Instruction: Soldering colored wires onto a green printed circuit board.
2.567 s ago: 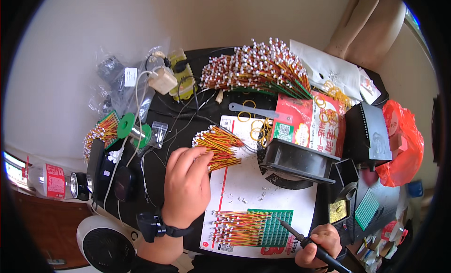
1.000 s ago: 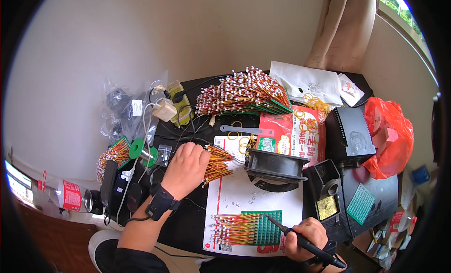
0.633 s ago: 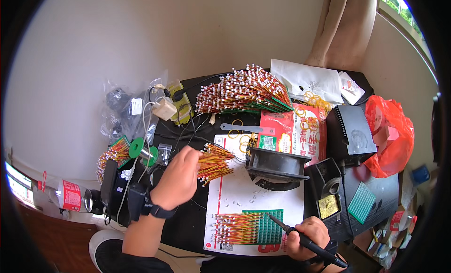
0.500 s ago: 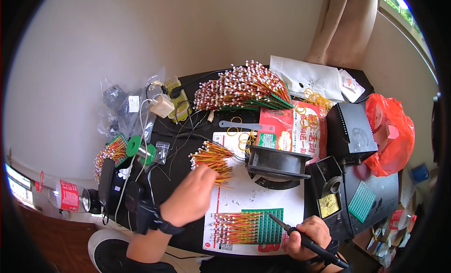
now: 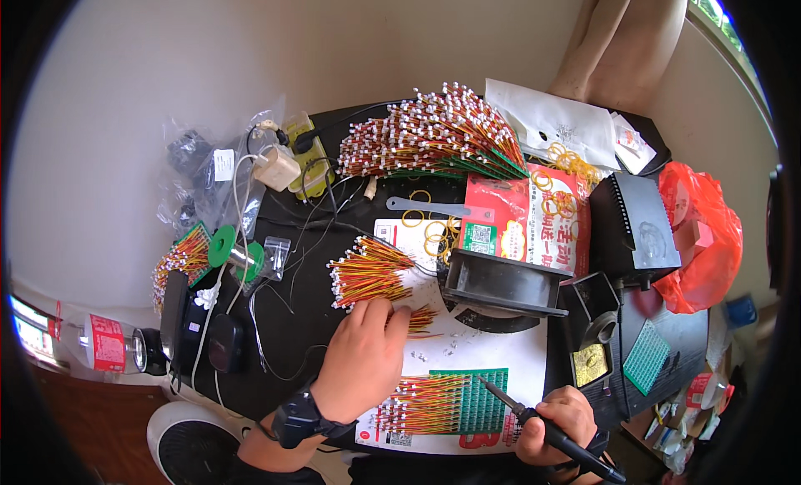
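Note:
My left hand [image 5: 364, 351] is closed over loose red-and-yellow wires [image 5: 424, 320], whose ends stick out beside its fingertips. Just beyond it lies a bundle of more such wires with white connectors [image 5: 367, 272]. My right hand [image 5: 564, 422] grips a soldering iron [image 5: 534, 420], its tip pointing left over a green circuit board [image 5: 484, 406]. A row of red and yellow wires [image 5: 417, 404] runs leftward from that board, partly behind my left hand. Board and wires rest on a white printed sheet [image 5: 526, 351].
A big stack of wired boards [image 5: 434, 138] stands at the back. Right of centre are a black reel [image 5: 505, 283], a soldering iron stand [image 5: 592, 318] with yellow sponge, a black box [image 5: 630, 230] and a red bag [image 5: 705, 243]. A solder spool [image 5: 238, 253] and cables lie left.
My left hand has moved slightly right and nearer, fingers still at the loose wires. The iron stays over the board. The view has shifted a little.

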The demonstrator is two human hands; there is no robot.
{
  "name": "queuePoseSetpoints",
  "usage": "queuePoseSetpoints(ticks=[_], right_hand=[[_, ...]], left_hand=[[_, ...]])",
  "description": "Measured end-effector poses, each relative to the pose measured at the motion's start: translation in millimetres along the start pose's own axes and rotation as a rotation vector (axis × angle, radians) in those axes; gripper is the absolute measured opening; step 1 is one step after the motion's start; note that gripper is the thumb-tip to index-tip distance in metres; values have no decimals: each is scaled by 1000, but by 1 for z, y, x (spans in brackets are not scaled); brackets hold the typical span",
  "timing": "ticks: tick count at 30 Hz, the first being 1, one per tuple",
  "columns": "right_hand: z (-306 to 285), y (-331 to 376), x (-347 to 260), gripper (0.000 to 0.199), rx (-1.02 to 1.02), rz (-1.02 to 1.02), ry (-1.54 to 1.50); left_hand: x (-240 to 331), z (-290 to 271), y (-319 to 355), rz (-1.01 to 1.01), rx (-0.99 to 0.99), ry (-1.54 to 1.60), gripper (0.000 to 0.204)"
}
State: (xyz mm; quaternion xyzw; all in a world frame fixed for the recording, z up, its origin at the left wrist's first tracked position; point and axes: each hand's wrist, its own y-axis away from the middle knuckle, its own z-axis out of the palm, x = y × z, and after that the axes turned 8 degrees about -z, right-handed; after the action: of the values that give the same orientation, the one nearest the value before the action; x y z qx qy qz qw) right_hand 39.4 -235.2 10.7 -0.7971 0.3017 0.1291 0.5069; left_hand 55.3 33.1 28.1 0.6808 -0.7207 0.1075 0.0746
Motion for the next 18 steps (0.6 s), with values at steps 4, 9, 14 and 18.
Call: queuePoseSetpoints(ticks=[4, 9, 14, 18], right_hand=[[2, 3, -1, 23, 23, 18, -2], [1, 10, -2, 28, 27, 60, 43], [4, -8, -6, 23, 25, 1, -27], [1, -12, -1, 18, -23, -83, -106]], left_hand=[[-6, -6, 10, -33, 48, 200, 37], [-10, -28, 15, -96, 112, 246, 40], [-21, -16, 23, 42, 153, 221, 17], [-21, -1, 17, 65, 176, 99, 17]])
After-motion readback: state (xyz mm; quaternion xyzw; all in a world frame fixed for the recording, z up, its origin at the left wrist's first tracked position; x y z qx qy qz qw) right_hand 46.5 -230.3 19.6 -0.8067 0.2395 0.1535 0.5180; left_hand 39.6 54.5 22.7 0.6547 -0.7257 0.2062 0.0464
